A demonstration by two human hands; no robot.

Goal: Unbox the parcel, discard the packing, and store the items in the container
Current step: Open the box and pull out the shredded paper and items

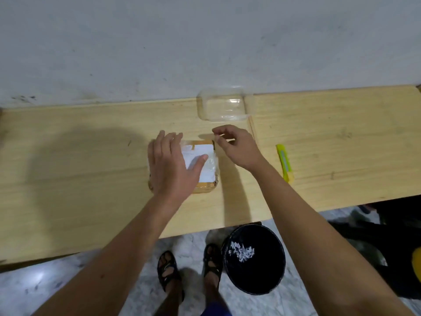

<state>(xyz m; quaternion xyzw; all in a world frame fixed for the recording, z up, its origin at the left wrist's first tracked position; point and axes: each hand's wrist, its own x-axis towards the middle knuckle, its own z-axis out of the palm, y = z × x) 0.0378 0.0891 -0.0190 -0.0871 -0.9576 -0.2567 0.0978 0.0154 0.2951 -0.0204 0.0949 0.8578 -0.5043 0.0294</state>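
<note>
Nearest me, on the floor, the round black plastic bin (254, 258) waits for packing. On the pale wooden table (79, 179), my left hand (169, 166) lies flat, fingers straight, pressing down the small brown cardboard parcel wrapped in clear tape with a white label (202, 165). My right hand (234, 145) pinches something at its far corner, I judge a tape end. If that tape tears short, I lose the start. The yellow utility knife (284, 163) lies unused. Farther back, the clear plastic container (222, 104) could be knocked.

Wooden table (91, 156): parcel (206, 165), container (222, 104), cutter (284, 161)
</note>
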